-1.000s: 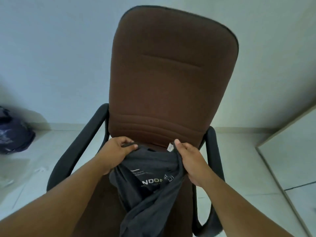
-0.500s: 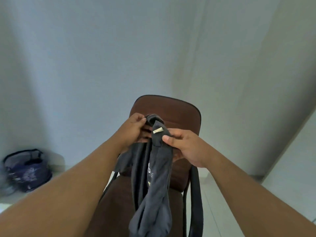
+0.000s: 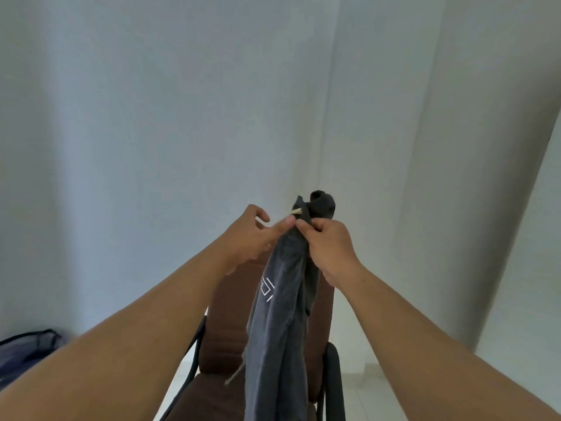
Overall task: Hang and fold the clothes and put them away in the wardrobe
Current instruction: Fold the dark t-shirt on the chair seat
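Head view is showing both bare arms reaching forward and up, the hands meeting in front of a pale wall [image 3: 151,117]. A dark grey garment [image 3: 279,329] is hanging between them in a long bunched column, its top gathered into a knot-like lump just above the knuckles and its lower part dropping out past the bottom edge of the frame. The right hand [image 3: 331,247] is gripping the garment near its top, fingers curled round the bunched cloth with the thumb pressing on the near side. The left hand [image 3: 253,235] is sitting just beside it on the left; its thumb tip is touching the cloth below a small pale label [image 3: 296,211], while its other fingers are spread and loosely extended away from the fabric, not wrapped round anything. A white line print [image 3: 267,288] is showing on the cloth below the hands, and a thin loose cord is dangling from the garment's left side lower down.

Behind the hanging garment a brown office chair [image 3: 230,299] with black armrests is standing, its backrest partly hidden by the cloth. At the left edge, low down, a dark blue bag [image 3: 24,347] is lying near the wall.
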